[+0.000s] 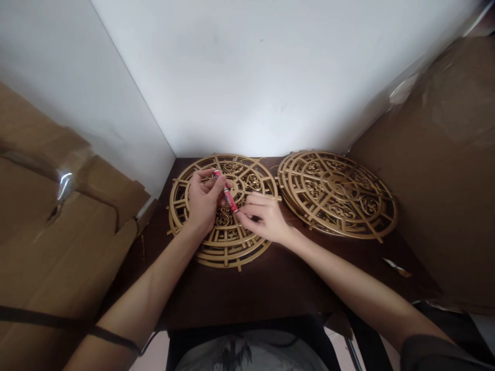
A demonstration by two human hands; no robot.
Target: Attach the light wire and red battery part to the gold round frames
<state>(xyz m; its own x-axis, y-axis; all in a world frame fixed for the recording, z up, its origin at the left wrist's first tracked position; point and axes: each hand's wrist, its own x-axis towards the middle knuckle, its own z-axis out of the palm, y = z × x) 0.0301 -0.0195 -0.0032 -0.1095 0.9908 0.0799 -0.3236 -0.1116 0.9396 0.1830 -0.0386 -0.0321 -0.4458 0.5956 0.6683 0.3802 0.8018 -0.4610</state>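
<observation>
A round gold openwork disc [228, 247] lies flat on the dark wooden table [270, 283], left of centre. Over its middle, my left hand [203, 198] and my right hand [265, 219] hold a small red tube [228, 195] between their fingertips. The left fingers pinch its upper end, the right fingers its lower end. The tube slants down to the right. A stack of similar gold discs [336, 193] lies to the right, apart from both hands.
Brown cardboard [58, 247] leans at the left and a large wrapped cardboard panel [436, 170] at the right. White walls [251, 77] close the back. A small scrap [396, 266] lies near the table's right edge.
</observation>
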